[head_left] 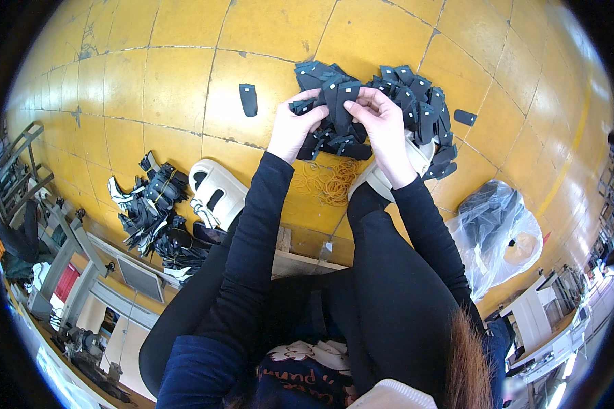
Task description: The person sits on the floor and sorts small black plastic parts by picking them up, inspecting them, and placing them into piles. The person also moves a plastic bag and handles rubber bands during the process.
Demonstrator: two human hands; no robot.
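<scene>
Both my hands are over a pile of dark, tongue-shaped fabric pieces [317,71] on the floor. My left hand [296,127] is closed, with thumb and fingertips pinching dark pieces at its right side. Closed at the edge of a dark fabric piece [346,102] with a small pale label, my right hand [381,124] holds it by the upper end. How many pieces each hand has is hard to make out. A second heap of the same labelled pieces [426,109] lies just right of my right hand.
Yellow rubber bands [332,183] lie between my white slip-on shoes [228,194]. Single dark pieces rest at left [249,101] and right [465,118]. Bundled dark pieces [167,194] are at the left. A clear plastic bag [501,235] sits at the right.
</scene>
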